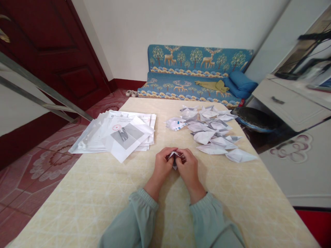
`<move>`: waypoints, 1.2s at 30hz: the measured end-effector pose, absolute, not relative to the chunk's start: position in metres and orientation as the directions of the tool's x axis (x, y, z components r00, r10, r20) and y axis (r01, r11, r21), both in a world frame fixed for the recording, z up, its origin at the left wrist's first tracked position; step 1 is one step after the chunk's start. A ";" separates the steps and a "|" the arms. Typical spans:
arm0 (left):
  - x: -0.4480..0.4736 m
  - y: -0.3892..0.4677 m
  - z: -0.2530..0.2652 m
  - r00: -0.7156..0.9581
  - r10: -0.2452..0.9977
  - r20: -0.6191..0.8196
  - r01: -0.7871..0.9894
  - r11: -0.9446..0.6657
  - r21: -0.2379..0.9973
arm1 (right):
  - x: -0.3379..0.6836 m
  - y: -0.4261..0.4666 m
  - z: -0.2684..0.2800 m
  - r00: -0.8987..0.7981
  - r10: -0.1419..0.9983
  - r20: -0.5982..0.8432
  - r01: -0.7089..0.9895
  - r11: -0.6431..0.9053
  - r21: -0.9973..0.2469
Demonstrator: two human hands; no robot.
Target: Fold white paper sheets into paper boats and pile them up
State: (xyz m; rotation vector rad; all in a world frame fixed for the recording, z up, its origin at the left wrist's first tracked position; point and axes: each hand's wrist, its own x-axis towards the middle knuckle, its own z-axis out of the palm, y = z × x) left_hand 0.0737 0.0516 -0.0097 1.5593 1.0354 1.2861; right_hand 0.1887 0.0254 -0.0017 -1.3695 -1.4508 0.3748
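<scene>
From where I stand, a person in pale green sleeves [138, 215] leans over a table [111, 201] with a cream patterned cloth, both hands at work midway between its left and right edges. The left hand [163, 162] and the right hand [188, 164] face each other, fingers curled in and gripping a small piece of folded paper [175, 166]; its creased white rim peaks between the thumbs.

Toward the left edge, near the far left corner, lies a spread stack of papers [90, 136], its outer end poking past that edge. A loose sheet [136, 129] with a dark printed picture rests askew on top.

Toward the far right corner sit rows of pointed folded paper shapes [218, 142], one showing blue print [178, 124], another [240, 155] close to the right edge.

Beyond the far edge stands a sofa [178, 78] covered in blue deer-patterned fabric, holding a mustard cloth [213, 85] and blue cushions [243, 81].
</scene>
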 end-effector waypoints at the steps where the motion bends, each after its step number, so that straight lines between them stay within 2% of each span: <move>1: 0.073 0.052 -0.010 0.133 0.950 0.281 0.075 -0.292 0.953 | 0.189 0.026 -0.001 0.216 0.865 0.452 0.503 0.298 -0.811; 7: 0.074 0.051 -0.009 0.076 0.996 0.056 -0.068 -0.051 0.996 | 0.189 0.027 0.002 0.234 0.875 0.424 0.408 0.307 -0.860; 10: 0.074 0.051 -0.007 0.125 0.990 0.059 -0.147 -0.040 0.988 | 0.190 0.026 0.001 0.244 0.871 0.426 0.381 0.318 -0.868; 14: 0.075 0.051 -0.004 0.147 0.979 0.142 -0.154 -0.119 0.981 | 0.193 0.027 -0.002 0.281 0.862 0.422 0.387 0.300 -0.872; 19: 0.074 0.050 -0.004 0.084 0.944 0.318 0.034 -0.322 0.946 | 0.193 0.028 -0.003 0.287 0.870 0.400 0.408 0.267 -0.873; 24: 0.072 0.048 -0.003 0.073 0.947 0.313 0.112 -0.320 0.941 | 0.190 0.024 0.002 0.232 0.875 0.424 0.417 0.304 -0.856; 28: 0.070 0.046 0.001 0.131 0.935 0.329 0.118 -0.344 0.931 | 0.191 0.024 0.002 0.292 0.857 0.426 0.442 0.274 -0.854; 32: 0.068 0.045 0.007 0.262 0.889 0.376 0.081 -0.409 0.909 | 0.199 0.029 -0.003 0.418 0.872 0.256 0.245 0.163 -0.956; 36: 0.066 0.045 0.008 0.370 0.803 0.467 0.083 -0.529 0.845 | 0.211 0.034 -0.007 0.422 0.899 0.116 0.055 0.102 -0.993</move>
